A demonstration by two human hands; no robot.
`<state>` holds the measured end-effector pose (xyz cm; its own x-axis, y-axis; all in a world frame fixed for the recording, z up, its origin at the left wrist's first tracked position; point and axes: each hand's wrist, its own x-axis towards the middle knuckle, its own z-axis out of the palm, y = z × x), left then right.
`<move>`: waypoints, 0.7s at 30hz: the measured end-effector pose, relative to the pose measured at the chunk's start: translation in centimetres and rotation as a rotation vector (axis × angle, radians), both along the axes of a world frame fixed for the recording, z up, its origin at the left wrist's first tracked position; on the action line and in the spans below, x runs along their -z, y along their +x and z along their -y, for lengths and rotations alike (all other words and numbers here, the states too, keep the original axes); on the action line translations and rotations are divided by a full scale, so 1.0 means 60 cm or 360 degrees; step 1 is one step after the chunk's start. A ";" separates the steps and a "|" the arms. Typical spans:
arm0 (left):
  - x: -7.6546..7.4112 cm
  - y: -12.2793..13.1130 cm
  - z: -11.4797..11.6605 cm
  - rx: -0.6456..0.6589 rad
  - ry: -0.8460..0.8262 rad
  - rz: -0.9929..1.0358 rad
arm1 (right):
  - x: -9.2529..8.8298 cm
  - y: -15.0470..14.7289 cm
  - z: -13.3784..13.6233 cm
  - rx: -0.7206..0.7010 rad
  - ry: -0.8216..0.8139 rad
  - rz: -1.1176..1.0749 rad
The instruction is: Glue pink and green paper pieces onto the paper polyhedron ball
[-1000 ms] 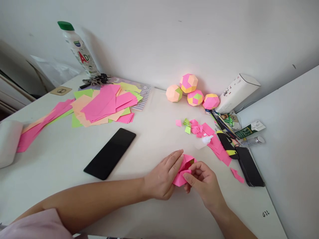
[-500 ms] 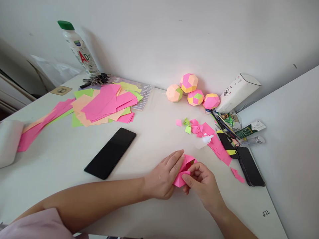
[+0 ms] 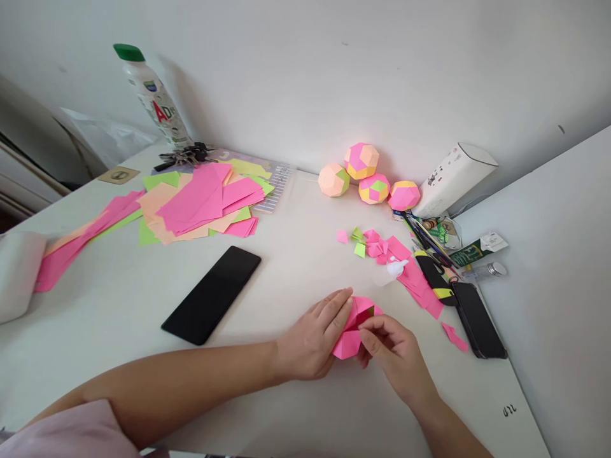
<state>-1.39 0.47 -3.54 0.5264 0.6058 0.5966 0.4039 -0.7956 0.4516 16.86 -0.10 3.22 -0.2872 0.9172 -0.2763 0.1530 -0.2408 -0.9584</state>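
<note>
Treat left side of pink paper model (image 3: 348, 345) as hidden beneath left hand (image 3: 308, 340). Treat lower fingers of right hand (image 3: 396, 359) as partly hidden behind thumb. Cannot read small print on bottle (image 3: 160, 105): too fine. Cannot see whole: white object (image 3: 20, 273), cut by left edge; sleeve (image 3: 83, 432), cut at bottom.

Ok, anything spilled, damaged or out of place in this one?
Nothing looks spilled or damaged. The paper pile at left lies askew, its sheets fanned unevenly, and one pink scrap sits apart from the others.
</note>
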 end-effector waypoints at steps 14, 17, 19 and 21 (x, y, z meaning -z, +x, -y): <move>0.001 -0.001 -0.001 -0.0001 0.0057 -0.0018 | 0.020 0.007 0.004 -0.0034 0.0281 0.0126; 0.001 0.000 0.000 -0.0011 0.0070 -0.0023 | 0.023 0.006 0.007 -0.0029 0.0398 0.0181; 0.002 0.000 0.001 -0.0013 0.0075 -0.0024 | 0.024 0.005 0.007 -0.0037 0.0474 0.0212; 0.002 -0.001 0.001 -0.0010 0.0070 -0.0029 | 0.024 0.005 0.007 -0.0052 0.0536 0.0237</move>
